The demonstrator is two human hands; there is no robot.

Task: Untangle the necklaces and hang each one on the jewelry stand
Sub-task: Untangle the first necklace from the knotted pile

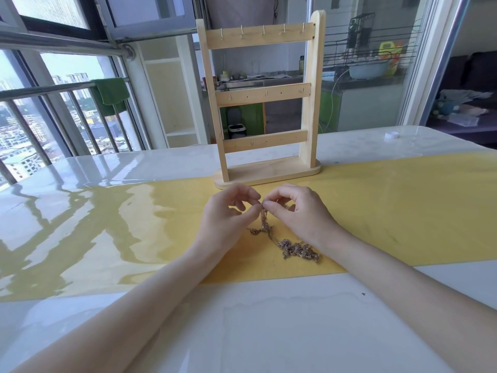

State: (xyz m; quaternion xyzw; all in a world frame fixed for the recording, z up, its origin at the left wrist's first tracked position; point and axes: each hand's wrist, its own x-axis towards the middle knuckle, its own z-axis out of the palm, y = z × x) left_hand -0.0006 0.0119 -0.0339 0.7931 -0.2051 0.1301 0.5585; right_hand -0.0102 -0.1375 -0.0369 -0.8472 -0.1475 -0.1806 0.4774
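Note:
A tangle of thin gold necklaces (294,247) lies on the yellow mat (390,211), with strands rising to my fingertips. My left hand (228,211) and my right hand (293,208) meet just above the mat, and both pinch the same raised bit of chain between thumb and forefinger. Behind them stands the wooden jewelry stand (262,103), upright, with three crossbars carrying small hooks. No necklace hangs on any hook.
The glossy white table (242,332) runs under the mat. A small white cap (391,135) lies at the far right of the table. A window with a railing is to the left, and a glass partition stands behind the stand.

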